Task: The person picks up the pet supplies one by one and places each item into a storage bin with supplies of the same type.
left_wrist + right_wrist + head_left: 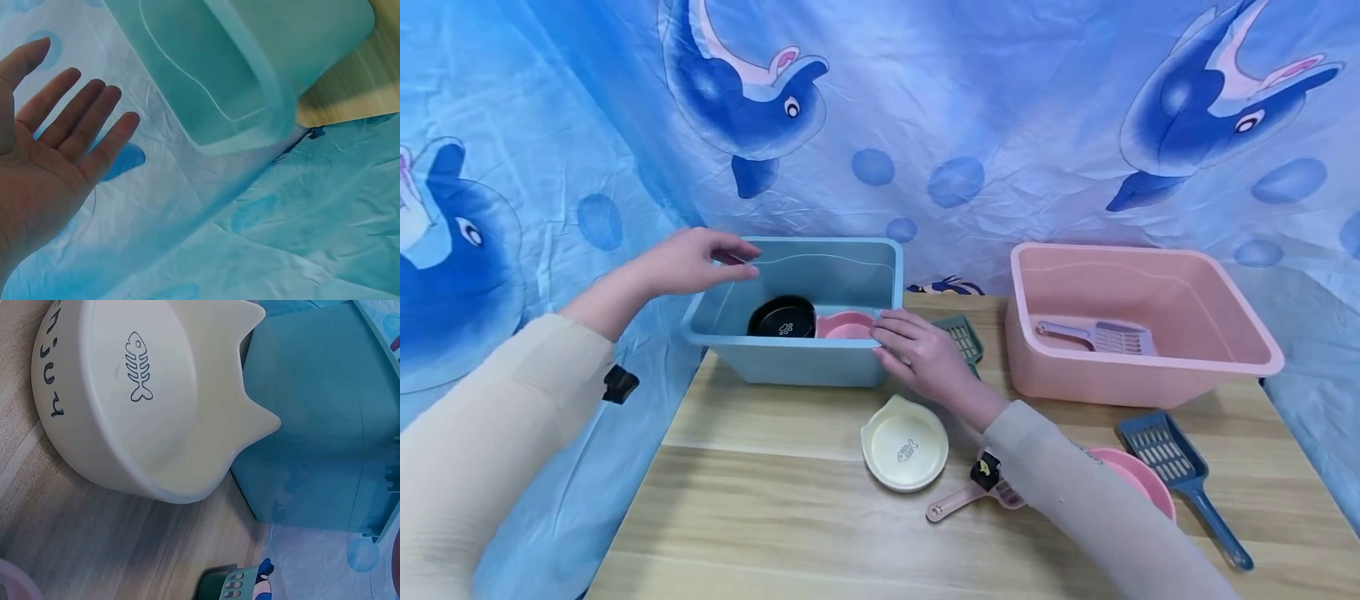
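In the head view my left hand (pixel 696 260) hovers over the left side of a blue bin (pixel 797 362), fingers apart and holding nothing. The left wrist view shows that same palm (pixel 50 162) beside the bin (pixel 325 37). My right hand (pixel 925 350) lies over the bin's front right corner, its fingers extended at the rim. Whether they touch the rim is unclear. Inside the bin are a black bowl (pixel 782 317) with a paw print and a pink bowl (pixel 847 325), partly hidden by the front wall. A cream cat-eared bowl (pixel 904 444) with a fishbone print sits below my right hand.
At the right stands a pink bin (pixel 1142 379) with a greyish-purple litter scoop (pixel 1105 336) inside. A green scoop (pixel 961 335) lies between the bins. Near my right sleeve are a pink scoop (pixel 958 500), a pink bowl (pixel 1138 475) and a blue scoop (pixel 1187 475).
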{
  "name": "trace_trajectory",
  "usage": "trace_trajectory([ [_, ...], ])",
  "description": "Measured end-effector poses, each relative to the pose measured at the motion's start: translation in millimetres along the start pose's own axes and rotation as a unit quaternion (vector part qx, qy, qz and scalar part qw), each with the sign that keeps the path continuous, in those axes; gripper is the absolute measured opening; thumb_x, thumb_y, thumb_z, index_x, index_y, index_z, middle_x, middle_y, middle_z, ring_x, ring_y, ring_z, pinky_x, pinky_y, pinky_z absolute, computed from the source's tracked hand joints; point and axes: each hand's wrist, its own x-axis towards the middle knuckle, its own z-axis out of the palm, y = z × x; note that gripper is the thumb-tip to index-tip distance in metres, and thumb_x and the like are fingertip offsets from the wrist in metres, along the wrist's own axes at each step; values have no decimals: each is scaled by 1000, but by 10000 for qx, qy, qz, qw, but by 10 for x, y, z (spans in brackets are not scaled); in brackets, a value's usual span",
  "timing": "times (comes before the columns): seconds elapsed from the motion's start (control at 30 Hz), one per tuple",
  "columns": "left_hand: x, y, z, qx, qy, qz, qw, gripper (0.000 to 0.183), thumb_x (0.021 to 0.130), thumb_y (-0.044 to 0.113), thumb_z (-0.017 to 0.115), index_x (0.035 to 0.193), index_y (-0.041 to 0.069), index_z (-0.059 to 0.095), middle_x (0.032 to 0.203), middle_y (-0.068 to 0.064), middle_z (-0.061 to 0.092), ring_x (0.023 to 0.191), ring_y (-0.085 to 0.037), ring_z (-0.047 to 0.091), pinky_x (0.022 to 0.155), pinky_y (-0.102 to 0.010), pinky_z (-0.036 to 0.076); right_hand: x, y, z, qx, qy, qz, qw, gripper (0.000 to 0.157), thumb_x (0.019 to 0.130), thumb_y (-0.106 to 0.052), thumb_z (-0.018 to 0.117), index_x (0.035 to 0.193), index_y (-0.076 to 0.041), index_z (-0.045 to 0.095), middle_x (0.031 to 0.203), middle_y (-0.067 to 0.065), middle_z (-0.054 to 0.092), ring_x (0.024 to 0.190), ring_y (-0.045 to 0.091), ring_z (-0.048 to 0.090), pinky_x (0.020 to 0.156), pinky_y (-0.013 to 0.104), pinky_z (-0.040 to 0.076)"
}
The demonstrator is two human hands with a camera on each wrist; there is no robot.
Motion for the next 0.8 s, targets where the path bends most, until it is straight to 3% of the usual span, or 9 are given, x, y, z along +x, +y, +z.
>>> trace_trajectory([
  [0.23, -365, -118, 133, 328, 665, -2, 9972, 52, 105, 34, 70, 146, 3, 63, 141, -24, 66, 130, -43, 61, 104, -65, 53, 5, -9, -11, 46, -127, 99, 9999, 34, 103, -25, 72, 133, -9, 76, 134, 11, 74, 137, 27, 63, 124, 39, 41],
  [0.37, -565, -177, 309, 519, 1131, 21, 9922, 50, 104, 30, 73, 145, 2, 64, 144, -26, 64, 134, -47, 58, 108, -69, 48, 9, -18, -35, 17, -184, 121, 9998, 35, 103, -26, 73, 133, -10, 76, 135, 10, 74, 137, 27, 63, 123, 39, 43],
  [0.47, -695, -221, 481, 692, 1667, 63, 9835, 48, 100, 25, 78, 141, 3, 67, 143, -27, 64, 134, -48, 57, 110, -70, 46, 14, -19, -57, -1, -194, 84, 9998, 35, 102, -26, 74, 133, -10, 76, 135, 10, 74, 136, 28, 64, 121, 41, 45],
  [0.57, -781, -299, 680, 940, 2324, 331, 9675, 48, 94, 22, 84, 136, 3, 71, 139, -25, 66, 130, -48, 60, 104, -69, 50, 25, -15, -72, 0, -226, 40, 9997, 34, 102, -25, 74, 132, -10, 76, 133, 12, 74, 135, 28, 65, 120, 42, 46],
  [0.8, -859, -495, 1167, 1313, 3683, 1116, 9136, 48, 86, 27, 84, 127, 4, 76, 128, -20, 73, 115, -43, 68, 86, -63, 60, 53, 0, -82, -45, -339, -29, 9994, 34, 103, -25, 72, 132, -9, 76, 132, 13, 75, 134, 28, 65, 118, 43, 48],
])
